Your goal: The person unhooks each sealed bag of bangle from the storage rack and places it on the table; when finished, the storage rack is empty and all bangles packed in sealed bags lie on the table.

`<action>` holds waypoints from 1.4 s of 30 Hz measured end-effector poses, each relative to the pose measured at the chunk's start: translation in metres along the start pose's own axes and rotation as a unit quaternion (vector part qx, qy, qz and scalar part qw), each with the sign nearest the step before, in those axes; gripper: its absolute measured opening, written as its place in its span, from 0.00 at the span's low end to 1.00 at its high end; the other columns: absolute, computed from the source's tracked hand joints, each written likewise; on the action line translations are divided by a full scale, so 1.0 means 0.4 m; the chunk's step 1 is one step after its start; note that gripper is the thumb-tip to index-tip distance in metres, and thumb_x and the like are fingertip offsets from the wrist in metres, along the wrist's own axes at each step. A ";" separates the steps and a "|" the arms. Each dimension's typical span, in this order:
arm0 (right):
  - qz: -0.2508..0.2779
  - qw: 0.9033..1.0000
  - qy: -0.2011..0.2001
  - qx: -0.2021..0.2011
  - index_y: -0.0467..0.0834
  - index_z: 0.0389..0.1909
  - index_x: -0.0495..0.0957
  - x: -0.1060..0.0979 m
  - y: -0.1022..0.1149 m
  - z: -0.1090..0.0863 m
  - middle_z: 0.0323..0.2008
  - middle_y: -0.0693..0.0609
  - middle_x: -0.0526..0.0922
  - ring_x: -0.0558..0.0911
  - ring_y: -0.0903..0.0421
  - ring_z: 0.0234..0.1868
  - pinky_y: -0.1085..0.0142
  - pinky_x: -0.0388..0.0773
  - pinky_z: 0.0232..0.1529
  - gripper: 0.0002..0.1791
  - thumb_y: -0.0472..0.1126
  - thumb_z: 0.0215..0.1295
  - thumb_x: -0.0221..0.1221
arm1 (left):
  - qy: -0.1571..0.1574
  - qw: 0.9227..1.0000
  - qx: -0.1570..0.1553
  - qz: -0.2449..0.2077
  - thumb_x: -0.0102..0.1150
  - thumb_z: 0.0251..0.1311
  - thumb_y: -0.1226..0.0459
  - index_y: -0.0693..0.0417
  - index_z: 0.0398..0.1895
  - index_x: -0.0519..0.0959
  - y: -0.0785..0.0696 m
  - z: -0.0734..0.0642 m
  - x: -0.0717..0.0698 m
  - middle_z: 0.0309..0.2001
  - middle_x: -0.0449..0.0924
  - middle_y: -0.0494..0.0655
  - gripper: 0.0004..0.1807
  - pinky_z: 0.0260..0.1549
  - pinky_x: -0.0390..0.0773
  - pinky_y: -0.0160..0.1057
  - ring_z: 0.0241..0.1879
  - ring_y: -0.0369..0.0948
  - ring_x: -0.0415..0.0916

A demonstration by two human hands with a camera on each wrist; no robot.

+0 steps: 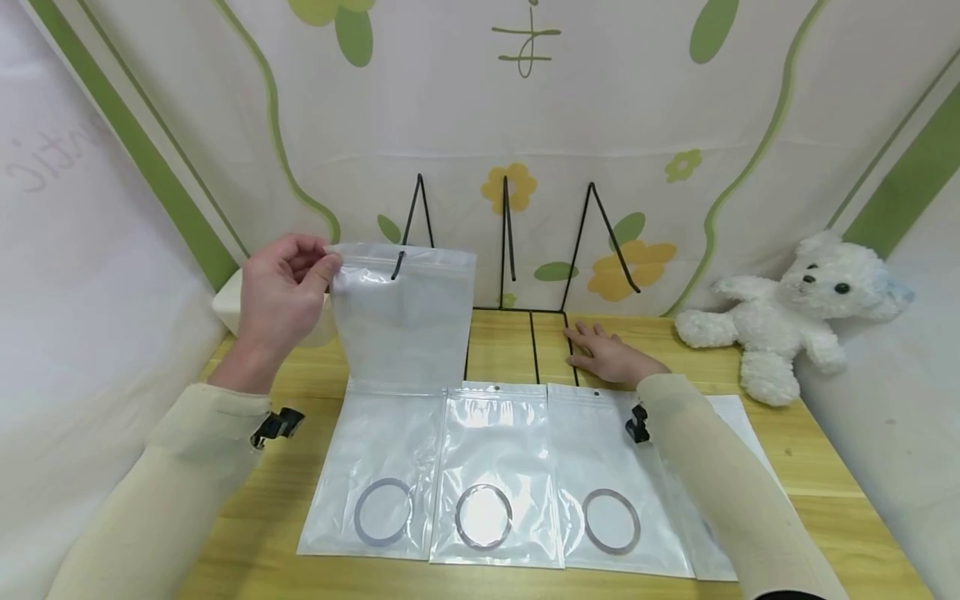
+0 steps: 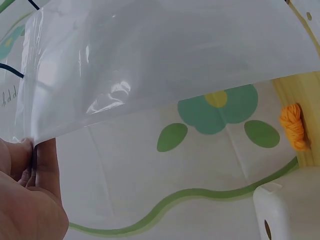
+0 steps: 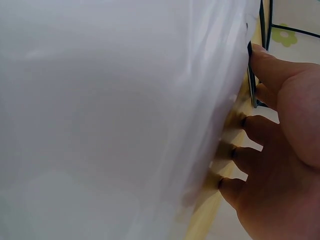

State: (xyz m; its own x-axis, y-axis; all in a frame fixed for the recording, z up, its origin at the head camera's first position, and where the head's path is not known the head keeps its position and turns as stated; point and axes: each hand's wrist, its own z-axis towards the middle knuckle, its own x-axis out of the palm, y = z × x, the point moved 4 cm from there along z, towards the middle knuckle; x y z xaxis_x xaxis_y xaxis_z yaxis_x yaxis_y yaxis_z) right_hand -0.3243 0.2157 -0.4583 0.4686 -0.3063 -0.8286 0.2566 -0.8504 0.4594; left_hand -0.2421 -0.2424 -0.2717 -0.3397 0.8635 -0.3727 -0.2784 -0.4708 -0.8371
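Note:
My left hand [image 1: 285, 287] pinches the upper left corner of a translucent zip bag [image 1: 408, 325] between thumb and fingers. The bag hangs upright, and the tip of a black wire hook [image 1: 397, 265] pokes through near its top edge. In the left wrist view the thumb and fingers [image 2: 47, 165] close on the bag's corner. My right hand [image 1: 611, 357] lies low on the table with its fingers spread, at the right base wire of the black rack [image 1: 532, 342]. In the right wrist view those fingertips [image 3: 227, 186] reach down to the wood beside a blurred bag edge.
Several flat zip bags with printed rings, such as the middle bag [image 1: 495, 442], lie side by side in front. A white teddy bear [image 1: 780, 317] sits at the right. Behind the left hand is a white container [image 1: 228, 302]; orange yarn [image 2: 292, 127] lies near it.

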 end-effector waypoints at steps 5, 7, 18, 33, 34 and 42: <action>-0.001 1.000 -0.001 0.000 0.43 0.89 0.46 0.001 -0.001 0.001 0.88 0.32 0.38 0.35 0.25 0.86 0.26 0.32 0.81 0.39 0.52 0.88 0.50 | 0.000 1.000 0.005 0.001 0.67 0.75 0.64 0.66 0.51 0.83 -0.002 -0.013 -0.005 0.33 0.82 0.23 0.12 0.34 0.81 0.22 0.33 0.29 0.80; -0.001 1.000 -0.001 -0.001 0.43 0.89 0.46 0.002 -0.002 0.002 0.88 0.32 0.38 0.35 0.25 0.86 0.25 0.32 0.81 0.39 0.52 0.88 0.50 | -0.002 1.000 0.007 0.000 0.67 0.75 0.64 0.67 0.52 0.83 -0.002 -0.018 -0.007 0.33 0.82 0.23 0.13 0.34 0.82 0.21 0.33 0.29 0.81; 0.007 1.000 0.001 0.003 0.43 0.89 0.47 0.001 -0.006 0.008 0.88 0.33 0.37 0.34 0.25 0.86 0.25 0.31 0.80 0.39 0.52 0.88 0.50 | -0.011 1.000 0.009 -0.024 0.68 0.73 0.66 0.69 0.50 0.83 -0.004 -0.042 -0.020 0.32 0.83 0.22 0.12 0.33 0.82 0.22 0.31 0.28 0.80; 0.005 1.000 -0.003 -0.004 0.43 0.89 0.47 0.005 -0.010 0.010 0.88 0.32 0.38 0.35 0.24 0.86 0.24 0.32 0.80 0.39 0.52 0.88 0.50 | -0.030 0.998 0.022 -0.051 0.69 0.70 0.70 0.68 0.45 0.84 -0.017 -0.080 -0.035 0.32 0.84 0.24 0.08 0.34 0.83 0.22 0.31 0.28 0.82; 0.004 1.000 -0.003 -0.004 0.43 0.89 0.47 0.005 -0.010 0.010 0.88 0.32 0.38 0.35 0.24 0.86 0.24 0.32 0.80 0.39 0.52 0.88 0.50 | -0.033 0.998 0.025 -0.056 0.70 0.70 0.70 0.68 0.44 0.84 -0.020 -0.083 -0.037 0.32 0.85 0.24 0.07 0.33 0.83 0.23 0.30 0.28 0.82; 0.008 1.000 -0.003 -0.003 0.44 0.89 0.47 0.005 -0.012 0.009 0.88 0.33 0.38 0.35 0.25 0.86 0.25 0.31 0.80 0.39 0.53 0.88 0.50 | -0.049 0.997 0.027 -0.060 0.71 0.68 0.73 0.62 0.41 0.85 -0.031 -0.105 -0.064 0.31 0.86 0.25 0.03 0.32 0.83 0.23 0.30 0.29 0.83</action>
State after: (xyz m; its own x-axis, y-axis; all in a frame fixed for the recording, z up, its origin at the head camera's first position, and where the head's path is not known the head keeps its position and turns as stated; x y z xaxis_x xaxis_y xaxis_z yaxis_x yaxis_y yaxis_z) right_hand -0.3275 0.2176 -0.4633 0.4683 -0.3216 -0.8229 0.2549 -0.8426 0.4744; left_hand -0.1924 -0.2510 -0.2686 -0.3864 0.8935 -0.2286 -0.3698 -0.3771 -0.8491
